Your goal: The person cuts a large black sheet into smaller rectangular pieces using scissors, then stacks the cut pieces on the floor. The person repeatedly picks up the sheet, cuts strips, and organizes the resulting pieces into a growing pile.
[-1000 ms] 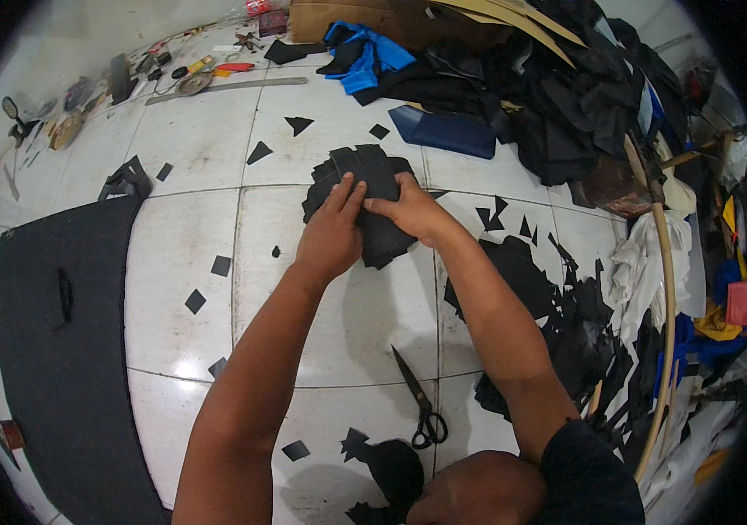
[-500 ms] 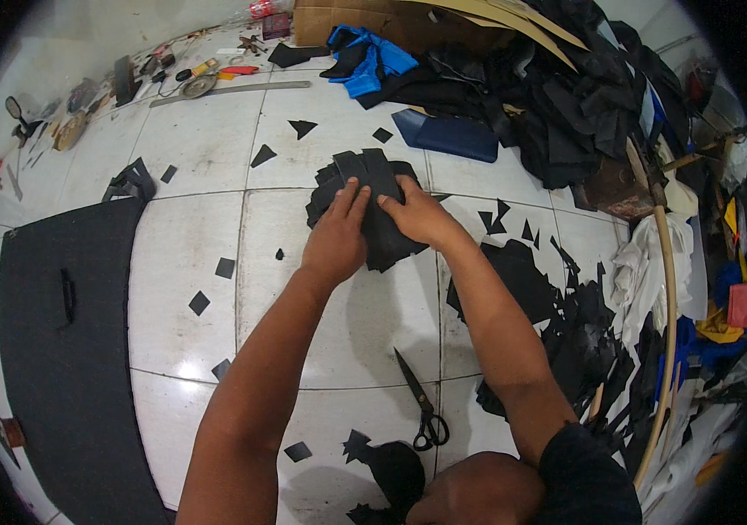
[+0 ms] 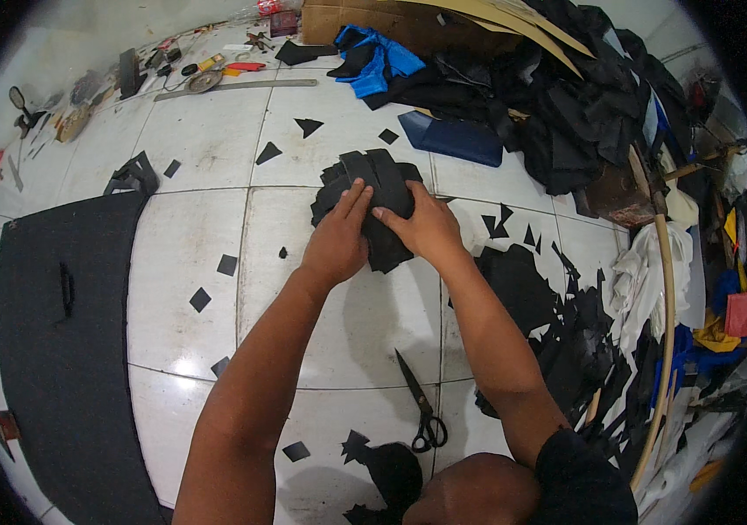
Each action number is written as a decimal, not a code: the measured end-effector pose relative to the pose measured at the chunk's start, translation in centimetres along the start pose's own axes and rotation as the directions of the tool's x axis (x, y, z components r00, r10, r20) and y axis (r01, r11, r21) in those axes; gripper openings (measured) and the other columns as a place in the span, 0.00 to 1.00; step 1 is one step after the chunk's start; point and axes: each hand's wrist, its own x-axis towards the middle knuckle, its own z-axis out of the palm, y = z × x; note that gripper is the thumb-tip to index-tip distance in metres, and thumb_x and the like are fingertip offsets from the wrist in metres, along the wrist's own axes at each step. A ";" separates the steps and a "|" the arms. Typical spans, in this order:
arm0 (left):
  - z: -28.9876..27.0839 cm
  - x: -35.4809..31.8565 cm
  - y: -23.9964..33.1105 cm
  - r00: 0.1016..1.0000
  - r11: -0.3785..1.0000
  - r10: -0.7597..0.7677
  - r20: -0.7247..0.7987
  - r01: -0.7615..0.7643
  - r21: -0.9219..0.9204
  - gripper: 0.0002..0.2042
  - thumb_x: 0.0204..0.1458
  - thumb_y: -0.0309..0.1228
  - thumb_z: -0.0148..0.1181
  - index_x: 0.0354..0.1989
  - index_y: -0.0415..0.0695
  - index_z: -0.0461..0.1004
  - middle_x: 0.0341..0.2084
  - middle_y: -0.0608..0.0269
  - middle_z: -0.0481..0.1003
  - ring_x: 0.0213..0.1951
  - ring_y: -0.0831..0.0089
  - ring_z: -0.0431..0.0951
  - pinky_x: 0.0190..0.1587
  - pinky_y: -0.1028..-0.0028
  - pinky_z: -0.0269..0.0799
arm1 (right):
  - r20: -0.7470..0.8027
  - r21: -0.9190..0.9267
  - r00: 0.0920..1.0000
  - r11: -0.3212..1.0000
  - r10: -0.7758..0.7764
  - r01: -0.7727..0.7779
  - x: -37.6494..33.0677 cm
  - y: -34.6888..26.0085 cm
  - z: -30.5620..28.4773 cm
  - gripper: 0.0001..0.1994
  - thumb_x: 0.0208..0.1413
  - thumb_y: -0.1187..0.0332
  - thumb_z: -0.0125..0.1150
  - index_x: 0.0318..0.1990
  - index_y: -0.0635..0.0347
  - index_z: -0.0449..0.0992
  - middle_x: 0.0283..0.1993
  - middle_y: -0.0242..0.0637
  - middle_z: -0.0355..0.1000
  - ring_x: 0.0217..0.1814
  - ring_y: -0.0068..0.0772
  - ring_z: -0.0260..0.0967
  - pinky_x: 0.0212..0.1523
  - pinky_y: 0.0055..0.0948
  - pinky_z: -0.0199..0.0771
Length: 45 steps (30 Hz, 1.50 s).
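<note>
A thick, uneven stack of black cut fabric pieces lies on the tiled floor in front of me, with strips crossing its top. My left hand rests on its left side, fingers stretched out over the top strips. At the right edge, my right hand grips the stack, its thumb across the top and its fingers round the side, partly hidden. Nearer to me, black-handled scissors lie with their blades pointing away. Whether the pieces are cloth or a leather-like sheet is hard to tell.
A long black padded sheet covers the left floor. Black scraps lie to the right, beside a wooden pole. Farther off are a dark blue folded piece, a heap of black material and a metal ruler.
My right hand has shifted its hold along the stack's right edge, its thumb slightly lower and farther left. My left hand stays on the stack. The whole view has moved slightly.
</note>
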 end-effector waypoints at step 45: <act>-26.0 -72.1 8.6 0.388 0.409 -0.912 0.129 0.866 0.288 0.25 0.47 0.25 0.63 0.57 0.47 0.70 0.61 0.56 0.64 0.65 0.57 0.61 0.67 0.59 0.57 | 0.749 0.015 0.323 0.503 -0.578 0.864 -26.5 -19.6 5.0 0.26 0.50 0.66 0.67 0.58 0.59 0.70 0.38 0.42 0.74 0.34 0.35 0.70 0.39 0.33 0.72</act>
